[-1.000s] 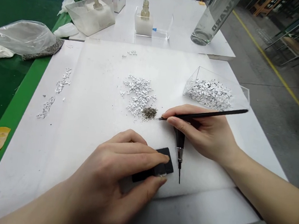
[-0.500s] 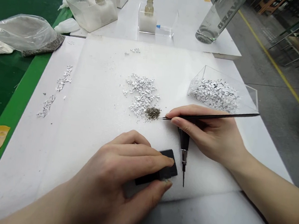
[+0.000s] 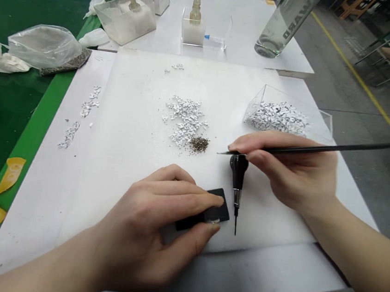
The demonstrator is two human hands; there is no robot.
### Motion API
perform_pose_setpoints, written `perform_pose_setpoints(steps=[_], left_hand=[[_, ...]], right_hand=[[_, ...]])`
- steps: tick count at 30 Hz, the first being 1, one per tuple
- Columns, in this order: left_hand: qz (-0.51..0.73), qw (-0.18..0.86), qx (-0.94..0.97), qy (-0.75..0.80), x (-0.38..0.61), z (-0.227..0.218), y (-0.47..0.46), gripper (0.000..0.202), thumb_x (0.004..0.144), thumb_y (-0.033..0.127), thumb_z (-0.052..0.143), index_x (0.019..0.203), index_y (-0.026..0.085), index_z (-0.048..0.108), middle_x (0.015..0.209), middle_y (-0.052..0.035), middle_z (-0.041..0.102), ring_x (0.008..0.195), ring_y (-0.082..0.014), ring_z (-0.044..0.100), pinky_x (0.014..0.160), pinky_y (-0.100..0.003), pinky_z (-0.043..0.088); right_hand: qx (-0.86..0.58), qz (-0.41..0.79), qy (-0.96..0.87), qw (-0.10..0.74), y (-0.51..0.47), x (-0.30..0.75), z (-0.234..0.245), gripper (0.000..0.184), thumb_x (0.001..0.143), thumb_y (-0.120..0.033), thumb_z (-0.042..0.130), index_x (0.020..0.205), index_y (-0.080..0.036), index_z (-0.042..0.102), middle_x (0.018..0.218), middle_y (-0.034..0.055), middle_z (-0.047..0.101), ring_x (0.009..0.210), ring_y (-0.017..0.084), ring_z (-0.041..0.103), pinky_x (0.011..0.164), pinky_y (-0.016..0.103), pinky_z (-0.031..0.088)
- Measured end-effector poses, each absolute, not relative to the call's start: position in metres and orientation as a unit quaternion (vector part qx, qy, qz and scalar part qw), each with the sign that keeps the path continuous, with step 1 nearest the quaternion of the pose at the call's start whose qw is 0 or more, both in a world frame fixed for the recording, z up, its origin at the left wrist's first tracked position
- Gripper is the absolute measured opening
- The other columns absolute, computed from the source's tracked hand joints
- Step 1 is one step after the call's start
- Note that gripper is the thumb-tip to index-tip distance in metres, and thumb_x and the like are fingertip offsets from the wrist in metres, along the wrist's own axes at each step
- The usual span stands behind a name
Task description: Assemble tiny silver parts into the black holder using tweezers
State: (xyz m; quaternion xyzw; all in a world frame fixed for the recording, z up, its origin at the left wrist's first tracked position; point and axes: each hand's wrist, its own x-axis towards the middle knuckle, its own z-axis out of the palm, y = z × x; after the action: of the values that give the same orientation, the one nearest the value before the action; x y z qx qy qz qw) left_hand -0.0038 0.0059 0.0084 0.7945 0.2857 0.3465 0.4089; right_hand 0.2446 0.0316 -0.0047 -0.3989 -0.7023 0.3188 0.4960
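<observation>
My left hand (image 3: 151, 227) rests on the white foam sheet (image 3: 128, 148) and pinches a small black block (image 3: 205, 210) between thumb and fingers. My right hand (image 3: 290, 170) is closed on a thin black pointed tool (image 3: 320, 150), its tip in the air a little right of a small heap of dark grains (image 3: 199, 144). A short black-handled pick (image 3: 237, 183) lies on the sheet just below the right hand, its point toward me. A pile of tiny white pieces (image 3: 185, 122) sits behind the grains.
A clear tray of white pieces (image 3: 282, 115) stands at the right. Rows of white pieces (image 3: 79, 115) lie at the left. Behind are clear boxes with small bottles (image 3: 195, 18), a glass bottle (image 3: 285, 20) and a plastic bag (image 3: 45, 46) on green matting.
My right hand has drawn the thin tool back to the right, away from the grain heap. The left hand keeps its hold on the black block.
</observation>
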Motion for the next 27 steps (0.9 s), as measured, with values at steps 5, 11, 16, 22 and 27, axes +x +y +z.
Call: perform_pose_setpoints(steps=[5,11,16,22,27], left_hand=[[0.373,0.364,0.797,0.305,-0.003,0.008,0.003,0.025,0.09,0.009,0.074,0.113,0.017,0.08,0.094,-0.0069,0.083,0.083,-0.0195,0.071,0.08,-0.035,0.062],[0.369,0.344,0.804,0.314,-0.002,0.008,0.003,0.027,0.09,0.007,0.072,0.108,0.025,0.081,0.095,-0.0019,0.084,0.079,-0.017,0.073,0.081,-0.034,0.061],[0.368,0.35,0.803,0.312,-0.003,0.007,0.004,0.024,0.09,0.01,0.073,0.107,0.025,0.081,0.094,-0.0018,0.084,0.08,-0.0173,0.073,0.083,-0.035,0.061],[0.363,0.354,0.802,0.314,-0.003,0.006,0.004,0.022,0.092,0.01,0.072,0.105,0.024,0.081,0.095,-0.0016,0.084,0.081,-0.0169,0.074,0.084,-0.035,0.061],[0.359,0.366,0.798,0.316,-0.002,0.007,0.005,0.021,0.092,0.011,0.072,0.105,0.025,0.082,0.097,-0.0024,0.085,0.081,-0.0174,0.074,0.085,-0.036,0.061]], right_hand=[[-0.257,0.41,-0.746,0.458,0.019,0.249,0.008,0.012,0.102,-0.024,0.073,0.109,-0.024,0.082,0.103,0.0068,0.084,0.098,0.023,0.08,0.088,0.038,0.069],[-0.197,0.408,-0.805,0.384,0.019,0.247,0.01,0.008,0.1,-0.019,0.074,0.106,-0.018,0.079,0.101,0.0089,0.084,0.1,0.02,0.082,0.089,0.028,0.068],[-0.196,0.394,-0.805,0.398,0.019,0.244,0.009,0.007,0.1,-0.018,0.074,0.103,-0.014,0.079,0.102,0.0108,0.084,0.101,0.018,0.081,0.092,0.024,0.066],[-0.193,0.392,-0.809,0.394,0.019,0.244,0.009,0.008,0.1,-0.017,0.074,0.105,-0.015,0.079,0.103,0.0106,0.084,0.101,0.019,0.082,0.092,0.025,0.067],[-0.194,0.399,-0.803,0.398,0.021,0.244,0.007,0.009,0.099,-0.019,0.076,0.107,-0.017,0.08,0.103,0.01,0.085,0.099,0.02,0.082,0.09,0.027,0.068]])
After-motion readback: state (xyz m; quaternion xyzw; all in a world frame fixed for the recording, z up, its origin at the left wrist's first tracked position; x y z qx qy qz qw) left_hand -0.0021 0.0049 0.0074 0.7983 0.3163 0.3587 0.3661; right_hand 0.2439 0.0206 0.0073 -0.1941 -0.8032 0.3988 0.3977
